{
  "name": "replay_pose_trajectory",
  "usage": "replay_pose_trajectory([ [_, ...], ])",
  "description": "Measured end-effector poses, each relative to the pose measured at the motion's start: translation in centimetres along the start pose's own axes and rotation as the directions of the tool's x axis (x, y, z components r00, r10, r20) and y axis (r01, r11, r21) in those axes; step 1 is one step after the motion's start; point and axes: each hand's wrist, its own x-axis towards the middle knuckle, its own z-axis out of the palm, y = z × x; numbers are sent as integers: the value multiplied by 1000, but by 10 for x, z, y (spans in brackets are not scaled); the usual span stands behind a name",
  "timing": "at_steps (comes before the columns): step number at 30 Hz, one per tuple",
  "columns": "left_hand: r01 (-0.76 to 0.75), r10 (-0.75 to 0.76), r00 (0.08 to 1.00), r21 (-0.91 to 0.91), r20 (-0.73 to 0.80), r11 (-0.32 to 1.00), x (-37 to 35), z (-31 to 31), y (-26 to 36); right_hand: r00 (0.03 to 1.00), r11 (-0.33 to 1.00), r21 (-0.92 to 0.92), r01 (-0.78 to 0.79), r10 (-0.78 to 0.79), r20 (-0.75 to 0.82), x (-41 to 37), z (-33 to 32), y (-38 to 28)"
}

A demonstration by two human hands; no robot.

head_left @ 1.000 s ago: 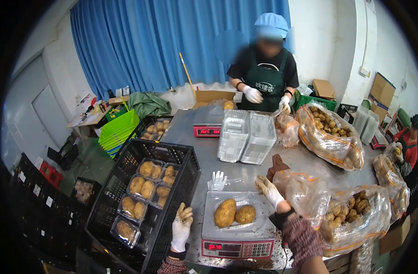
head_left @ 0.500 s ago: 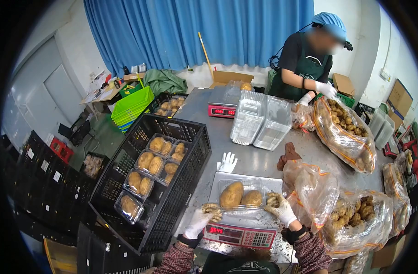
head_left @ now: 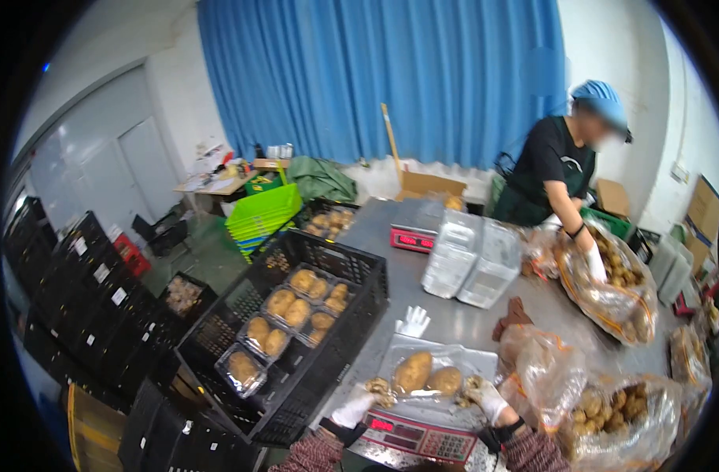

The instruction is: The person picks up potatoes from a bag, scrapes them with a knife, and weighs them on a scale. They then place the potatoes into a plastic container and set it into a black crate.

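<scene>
A clear plastic box (head_left: 427,403) with two potatoes (head_left: 413,372) in it is over the platform of a red and silver weighing scale (head_left: 419,438). My left hand (head_left: 362,401), in a white glove soiled at the fingertips, grips the box's left side. On the opposite side my gloved right hand (head_left: 485,399) has its fingers closed at the box's edge. The scale's red display is lit beneath the box. Just behind the platform lies a loose white glove (head_left: 413,322).
A black crate (head_left: 361,311) at left holds several packed potato boxes. Stacked clear boxes (head_left: 485,263), a second scale (head_left: 412,239) and a brown cloth (head_left: 514,316) are on the metal table. Potato bags (head_left: 611,429) line the right side. Across the table a co-worker (head_left: 556,169) reaches into a bag.
My view has shifted, so the scene sits lower in the frame. The digits on the near scale's display differ. The co-worker's gloved hand has moved down into the potato bag.
</scene>
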Motion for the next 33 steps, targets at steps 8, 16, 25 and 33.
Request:
replay_pose_trajectory([
  [8, -668, 559, 703, -139, -440, 731, -66, 53, 110, 927, 933, 97, 347, -326, -184, -35, 102, -110],
  [16, -526, 285, 844, -596, -455, 606, -61, -7, 138, 852, 922, -24, 386, -346, 393, 25, 200, -117],
  [25, -117, -140, 791, -372, -596, 921, -110, -169, 138, 739, -307, -948, 82, -619, 265, 241, -15, -205],
  [33, 285, -438, 664, -337, -606, 897, -49, -216, 56, 796, -460, -880, 119, -486, 362, 299, -98, -181],
])
